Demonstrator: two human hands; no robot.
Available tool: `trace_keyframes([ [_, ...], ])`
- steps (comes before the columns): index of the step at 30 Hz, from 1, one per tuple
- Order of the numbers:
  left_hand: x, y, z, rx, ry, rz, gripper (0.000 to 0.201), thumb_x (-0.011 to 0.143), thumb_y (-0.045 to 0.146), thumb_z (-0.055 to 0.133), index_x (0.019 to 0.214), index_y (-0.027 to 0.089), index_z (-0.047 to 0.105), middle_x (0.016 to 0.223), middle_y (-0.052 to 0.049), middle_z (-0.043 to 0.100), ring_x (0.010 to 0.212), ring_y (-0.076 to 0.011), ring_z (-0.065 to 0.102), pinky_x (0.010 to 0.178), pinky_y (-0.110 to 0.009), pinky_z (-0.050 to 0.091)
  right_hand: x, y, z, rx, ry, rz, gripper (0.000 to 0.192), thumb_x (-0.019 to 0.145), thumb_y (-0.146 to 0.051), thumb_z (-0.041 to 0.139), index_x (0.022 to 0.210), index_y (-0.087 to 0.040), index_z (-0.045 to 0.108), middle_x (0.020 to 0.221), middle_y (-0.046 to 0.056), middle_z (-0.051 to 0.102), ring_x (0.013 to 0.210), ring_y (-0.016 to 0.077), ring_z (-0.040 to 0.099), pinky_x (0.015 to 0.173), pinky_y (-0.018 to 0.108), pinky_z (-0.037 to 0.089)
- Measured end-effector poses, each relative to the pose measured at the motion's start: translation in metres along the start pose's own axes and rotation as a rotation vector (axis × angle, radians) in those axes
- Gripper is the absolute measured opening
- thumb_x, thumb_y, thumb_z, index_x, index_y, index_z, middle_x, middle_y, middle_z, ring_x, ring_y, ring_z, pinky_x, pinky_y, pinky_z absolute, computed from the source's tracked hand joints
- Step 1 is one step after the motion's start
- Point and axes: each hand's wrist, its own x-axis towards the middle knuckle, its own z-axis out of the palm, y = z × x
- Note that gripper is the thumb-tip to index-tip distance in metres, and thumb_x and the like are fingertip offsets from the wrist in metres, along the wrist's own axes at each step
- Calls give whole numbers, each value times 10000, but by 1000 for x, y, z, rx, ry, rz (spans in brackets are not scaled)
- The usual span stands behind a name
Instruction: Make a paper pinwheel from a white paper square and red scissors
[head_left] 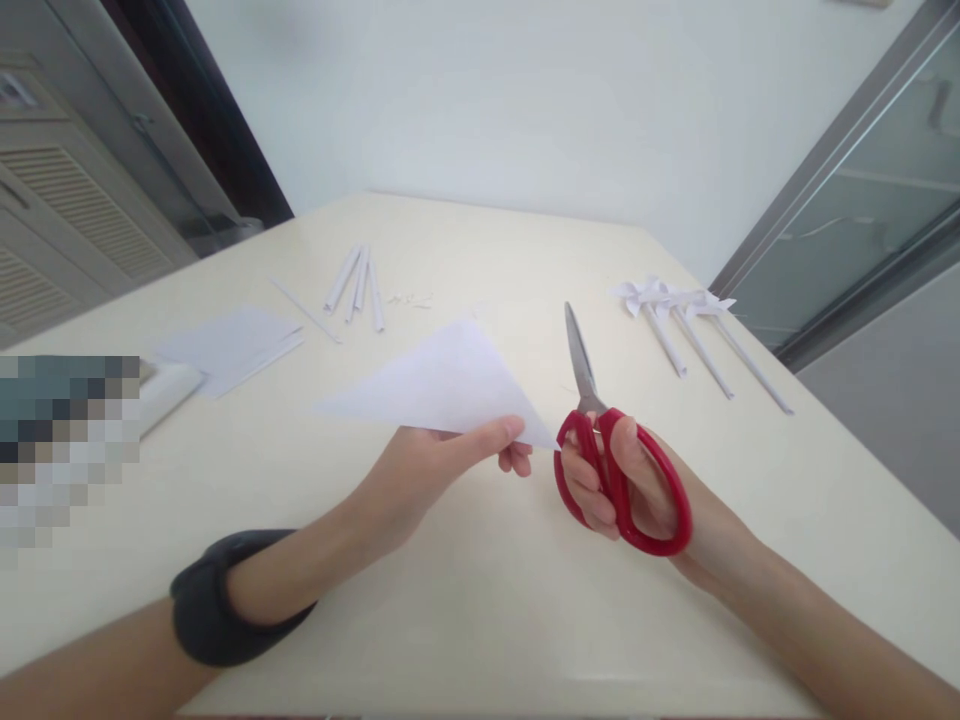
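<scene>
My left hand (pixel 450 452) pinches a white paper triangle (pixel 450 375) along its near edge, thumb on top and fingers beneath. The triangle is held above the table, its right corner close to the scissors' handle. Red-handled scissors (pixel 611 470) are in my right hand (pixel 637 480), with fingers through the loops. Their blades look closed together and point away from me, up and slightly left. A dark band is around my left wrist.
White paper sheets (pixel 232 340) lie at left, near a thin paper strip (pixel 307 310). Behind are several rolled paper tubes (pixel 364 280) and small scraps (pixel 409 299). Paper pinwheels (pixel 675 300) on sticks rest at the right of the table (pixel 480 620). A pixelated object (pixel 60 440) is at the left edge.
</scene>
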Motion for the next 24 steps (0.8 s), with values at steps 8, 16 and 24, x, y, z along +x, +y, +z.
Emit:
trace_keyframes([
  [8, -2, 4, -1, 42, -13, 46, 298, 856, 336, 524, 638, 184, 657, 597, 10, 644, 639, -151, 593, 712, -294, 474, -7, 13, 0, -53, -235, 14, 640, 732, -730, 288, 847, -151, 536, 683, 8, 479, 547, 97, 430, 508, 235, 365],
  [16, -3, 0, -8, 202, 28, -29, 321, 793, 421, 581, 564, 202, 631, 637, 11, 653, 700, -173, 603, 749, -297, 458, -12, -4, 5, -96, -365, 2, 595, 714, -738, 397, 997, -231, 529, 861, 24, 428, 702, 141, 395, 640, 277, 384],
  [24, -3, 3, -8, 211, 11, 0, 291, 802, 375, 571, 579, 190, 605, 661, 4, 619, 682, -157, 563, 727, -279, 441, -4, -7, 6, -391, -115, -31, 329, 849, -556, 439, 940, -246, 497, 801, 11, 454, 739, 166, 428, 647, 289, 382],
])
